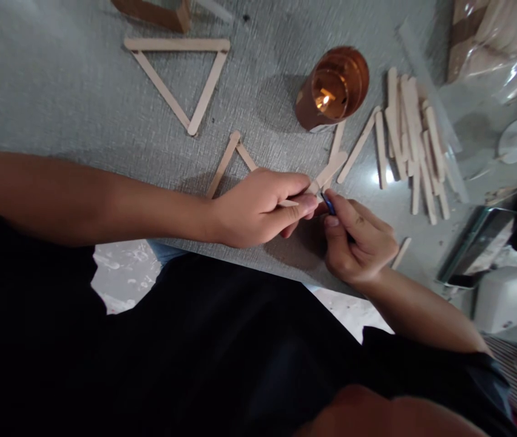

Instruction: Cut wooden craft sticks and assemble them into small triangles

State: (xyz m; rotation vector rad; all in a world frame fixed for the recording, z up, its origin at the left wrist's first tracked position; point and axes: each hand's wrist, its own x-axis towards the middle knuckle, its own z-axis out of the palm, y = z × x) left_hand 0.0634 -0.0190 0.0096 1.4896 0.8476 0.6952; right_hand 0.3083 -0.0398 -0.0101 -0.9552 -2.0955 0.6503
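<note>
My left hand [258,206] is closed on a wooden craft stick [326,173], pinching it between thumb and fingers. The stick lies against a partly built angle of two sticks [229,161] on the grey mat [58,91]. My right hand [358,240] is closed round a small blue tool [329,203], whose tip touches the held stick's end. A finished triangle of three sticks [179,79] lies farther away on the mat.
A copper-coloured cup with a lit candle [334,88] stands beyond my hands. A loose pile of craft sticks [415,142] lies to its right. A clear plastic bag [495,42] is at the top right, a wooden box corner [158,12] at the top.
</note>
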